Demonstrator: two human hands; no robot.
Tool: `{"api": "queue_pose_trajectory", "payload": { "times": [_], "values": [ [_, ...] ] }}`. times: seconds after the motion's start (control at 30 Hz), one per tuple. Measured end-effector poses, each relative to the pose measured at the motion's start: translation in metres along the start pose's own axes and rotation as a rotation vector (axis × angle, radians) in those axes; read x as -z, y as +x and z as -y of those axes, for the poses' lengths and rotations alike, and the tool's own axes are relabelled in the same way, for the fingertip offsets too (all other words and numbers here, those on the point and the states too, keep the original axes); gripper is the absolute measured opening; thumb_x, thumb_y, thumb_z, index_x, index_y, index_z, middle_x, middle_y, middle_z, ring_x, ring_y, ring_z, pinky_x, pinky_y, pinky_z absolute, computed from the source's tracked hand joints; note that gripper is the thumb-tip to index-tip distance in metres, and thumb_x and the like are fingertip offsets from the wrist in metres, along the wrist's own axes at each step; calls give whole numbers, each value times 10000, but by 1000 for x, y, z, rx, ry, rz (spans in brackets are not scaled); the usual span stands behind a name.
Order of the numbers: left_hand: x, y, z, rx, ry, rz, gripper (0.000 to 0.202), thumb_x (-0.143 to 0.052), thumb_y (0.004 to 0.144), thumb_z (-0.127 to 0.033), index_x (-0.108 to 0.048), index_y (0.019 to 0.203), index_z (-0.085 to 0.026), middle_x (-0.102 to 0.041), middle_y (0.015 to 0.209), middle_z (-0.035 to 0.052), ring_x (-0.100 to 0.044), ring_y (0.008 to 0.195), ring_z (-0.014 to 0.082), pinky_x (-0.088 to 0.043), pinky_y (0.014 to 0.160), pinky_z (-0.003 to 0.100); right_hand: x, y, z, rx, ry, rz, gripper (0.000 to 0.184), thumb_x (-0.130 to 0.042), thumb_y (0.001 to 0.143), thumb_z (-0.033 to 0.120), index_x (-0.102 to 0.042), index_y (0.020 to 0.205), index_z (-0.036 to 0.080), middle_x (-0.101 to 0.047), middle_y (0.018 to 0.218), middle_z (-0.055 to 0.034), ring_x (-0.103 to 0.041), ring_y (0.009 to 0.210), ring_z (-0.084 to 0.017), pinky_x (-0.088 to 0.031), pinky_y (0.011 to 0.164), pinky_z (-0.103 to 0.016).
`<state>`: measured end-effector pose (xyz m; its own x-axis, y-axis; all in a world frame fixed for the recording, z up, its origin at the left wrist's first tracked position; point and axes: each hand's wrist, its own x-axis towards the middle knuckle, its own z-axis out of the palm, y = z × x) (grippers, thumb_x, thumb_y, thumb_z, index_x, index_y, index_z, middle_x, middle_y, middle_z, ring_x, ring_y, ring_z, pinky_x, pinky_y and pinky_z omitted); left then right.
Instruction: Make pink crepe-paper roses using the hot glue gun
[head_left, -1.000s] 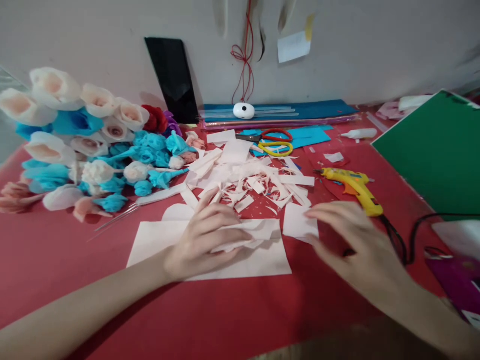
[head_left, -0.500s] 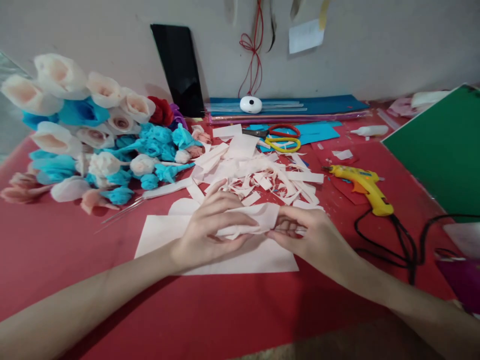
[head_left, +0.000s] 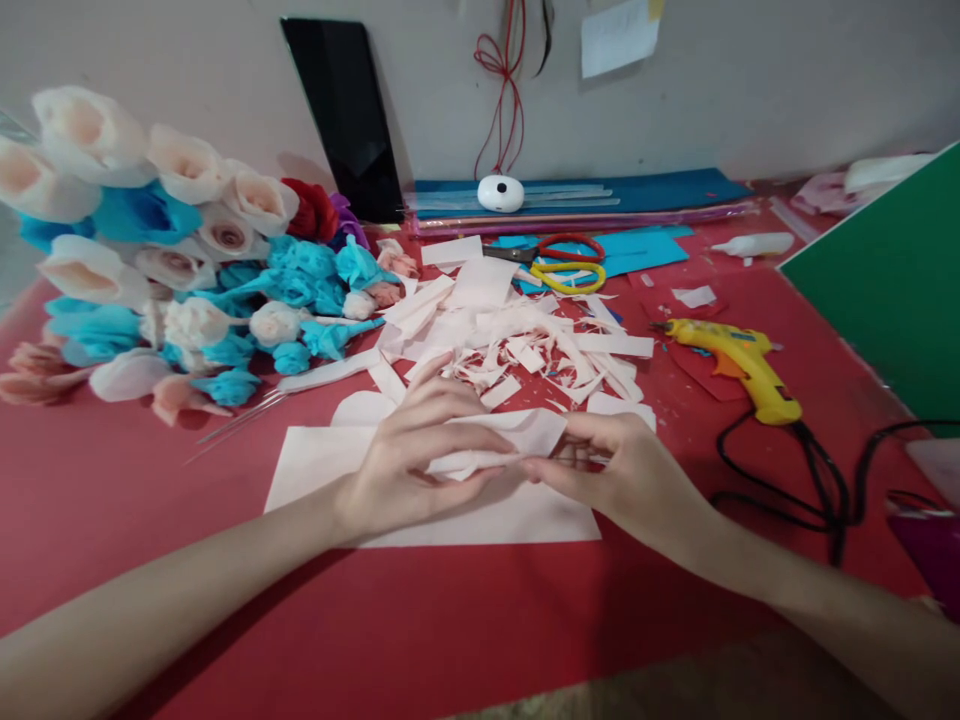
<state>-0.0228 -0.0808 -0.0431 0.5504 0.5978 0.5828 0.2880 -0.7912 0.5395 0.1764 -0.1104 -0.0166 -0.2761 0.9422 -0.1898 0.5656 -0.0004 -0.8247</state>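
Observation:
Between my two hands is a pale pink piece of crepe paper [head_left: 536,432], curled and partly folded. My left hand [head_left: 420,450] wraps around its left part, thumb below and fingers over the top. My right hand [head_left: 622,455] pinches its right lower edge between thumb and fingers; a thin pale end shows past the curled fingers, too small to name. Beneath both hands lies a flat pale paper sheet [head_left: 315,490]. Just beyond the fingers are pale paper scraps [head_left: 525,350] in a loose heap.
Paper flowers [head_left: 180,260] crowd the left side. Scissors [head_left: 566,262] with red and yellow handles lie behind the scraps. A yellow glue gun [head_left: 739,365] with a black cord rests at right, near a green board [head_left: 892,280]. A black phone [head_left: 345,120] leans on the wall.
The view has tilted and shifted slightly. My hands keep their hold on the crepe paper, and the right fingers have shifted a little along its lower edge.

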Motion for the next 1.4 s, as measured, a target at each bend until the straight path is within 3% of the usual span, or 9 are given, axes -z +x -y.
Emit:
{"api": "queue_pose_trajectory", "payload": {
  "times": [0.13,0.4,0.6,0.9,1.1,1.2,1.27,1.4],
  "values": [
    [0,1,-1,-6,14,-12,129,-678,676,-146,-632,790,-185,-631,756,11,-561,800,144,-455,847,362,1,1,4,7,-5,-4,300,-590,736,366,-525,552,137,-425,495,33,-371,491,-73,-291,433,-192],
    [-1,0,0,1,7,-20,148,-674,683,-157,-619,814,-197,-633,756,6,-571,785,141,-470,833,360,-4,-1,3,8,-41,-36,236,-573,747,346,-622,714,117,-478,551,15,-395,517,-87,-310,455,-202],
    [-1,1,0,-7,0,-24,165,-687,667,-140,-621,814,-177,-637,770,21,-570,800,147,-467,832,362,-8,-1,0,87,-65,-145,257,-610,711,286,-511,537,124,-371,461,55,-314,453,-43,-253,402,-166],
    [-2,-1,1,30,4,-29,197,-706,649,-147,-617,818,-197,-634,776,11,-568,804,152,-454,843,372,-11,-2,3,170,-122,-238,327,-634,692,231,-401,485,132,-359,426,71,-314,421,-21,-247,398,-139],
    [-2,0,1,37,-24,-53,351,-715,635,-145,-559,947,-183,-630,822,21,-564,813,155,-450,850,375,-11,-2,2,194,-165,-236,309,-642,696,239,-436,494,130,-339,430,72,-312,419,-23,-246,401,-150],
    [-2,-1,0,105,-33,-37,385,-708,647,-172,-534,990,-187,-618,870,33,-567,819,160,-462,820,372,-9,-2,3,146,-169,-197,160,-627,706,247,-567,612,132,-337,440,74,-302,418,-33,-257,406,-161],
    [-1,-2,0,121,-37,-18,371,-704,655,-180,-532,983,-188,-620,870,31,-573,812,158,-458,827,378,-8,-2,3,121,-156,-147,91,-611,714,231,-631,722,142,-386,467,68,-325,434,-39,-273,417,-163],
    [-2,-3,-1,66,-38,-28,359,-708,658,-200,-530,970,-194,-629,836,19,-568,809,157,-438,874,404,-7,-2,3,84,-64,-37,99,-588,727,223,-659,764,167,-524,560,50,-393,472,-45,-304,430,-160]
  ]
}}
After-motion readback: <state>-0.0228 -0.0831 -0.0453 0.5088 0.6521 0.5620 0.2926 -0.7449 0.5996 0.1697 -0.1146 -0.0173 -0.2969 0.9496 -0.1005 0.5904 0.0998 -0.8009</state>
